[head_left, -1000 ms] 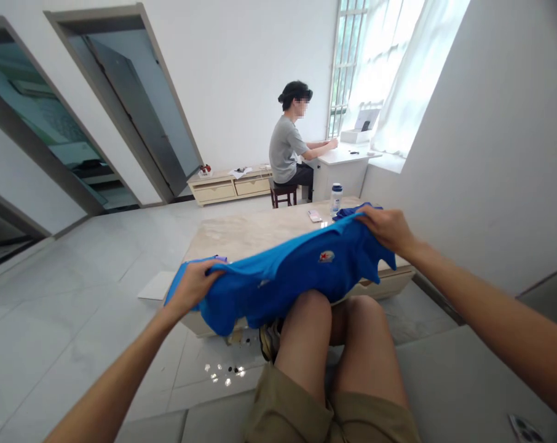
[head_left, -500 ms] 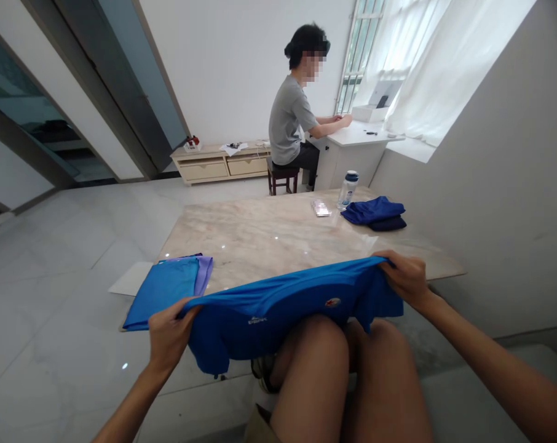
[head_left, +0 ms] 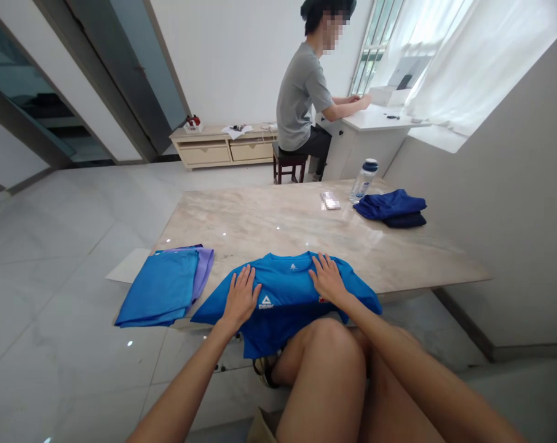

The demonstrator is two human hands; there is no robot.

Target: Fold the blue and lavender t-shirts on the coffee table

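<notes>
A blue T-shirt (head_left: 283, 280) lies with its collar and shoulders on the near edge of the marble table (head_left: 260, 215). Its lower part hangs over that edge toward my knees. My left hand (head_left: 242, 296) rests flat on the shirt's left shoulder, fingers stretched out, beside a white chest logo. On the right side of the collar my right hand (head_left: 328, 278) is pressed flat with fingers apart, partly covering a small red badge. Left of the shirt, a pile of folded blue and purple clothes (head_left: 161, 286) sits at the table's corner.
Dark blue folded clothes (head_left: 391, 208) and a clear water bottle (head_left: 364, 180) stand at the table's far right, near a small pinkish packet (head_left: 330, 200). Beyond, a person in grey (head_left: 301, 92) sits on a stool at a white desk (head_left: 375, 120). A low cabinet (head_left: 223, 151) lines the wall.
The T-shirt, held stretched in the air by both hands before, now lies on the table edge. Both hands have let go of its shoulders and moved inward, lying flat. The view tilted down slightly.
</notes>
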